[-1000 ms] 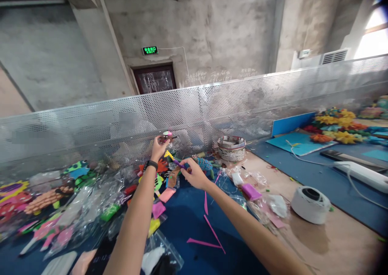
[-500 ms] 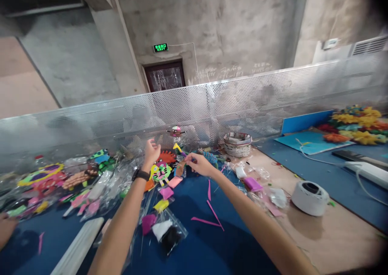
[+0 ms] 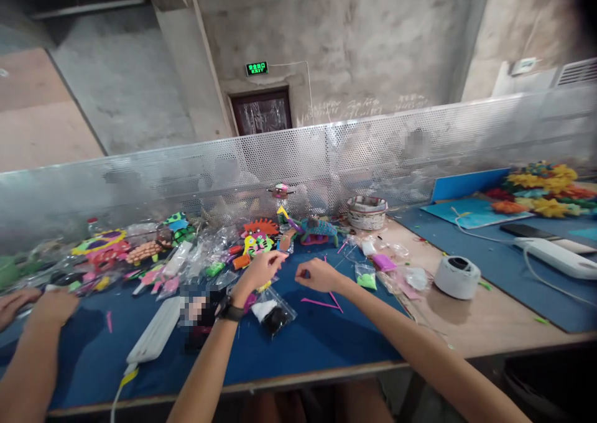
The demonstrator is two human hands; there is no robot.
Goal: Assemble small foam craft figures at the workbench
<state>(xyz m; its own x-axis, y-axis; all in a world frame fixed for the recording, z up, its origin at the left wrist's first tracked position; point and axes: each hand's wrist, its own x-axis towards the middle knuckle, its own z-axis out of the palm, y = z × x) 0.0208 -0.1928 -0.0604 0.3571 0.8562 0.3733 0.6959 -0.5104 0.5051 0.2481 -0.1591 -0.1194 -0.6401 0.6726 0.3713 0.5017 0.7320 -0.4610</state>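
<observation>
Over the blue tabletop [image 3: 308, 345], my left hand [image 3: 262, 272] has its fingers drawn together, their tips pointing right. Facing it across a small gap is my right hand [image 3: 318, 275], its fingers curled in and closed. Anything in either hand is too small to make out. Pink tools [image 3: 321, 302] lie just below my right hand. Under my left wrist is a clear bag with a white piece [image 3: 263, 311] and a black piece [image 3: 276, 321]. Behind my left hand stand a cat-faced clay figure [image 3: 258, 244] and an orange spiky figure [image 3: 261, 227].
A white power strip [image 3: 156, 330] lies at left, near another person's hands [image 3: 56, 305]. Clay animals, such as a blue one [image 3: 319, 229], and plastic bags line the perforated metal screen [image 3: 289, 162]. A woven basket [image 3: 367, 213] and a white tape roll [image 3: 457, 278] stand at right.
Both my hands have come down and nearer to me, away from the clay figures. My left hand has gone from raised to low, with its fingers drawn together. The view has tilted down.
</observation>
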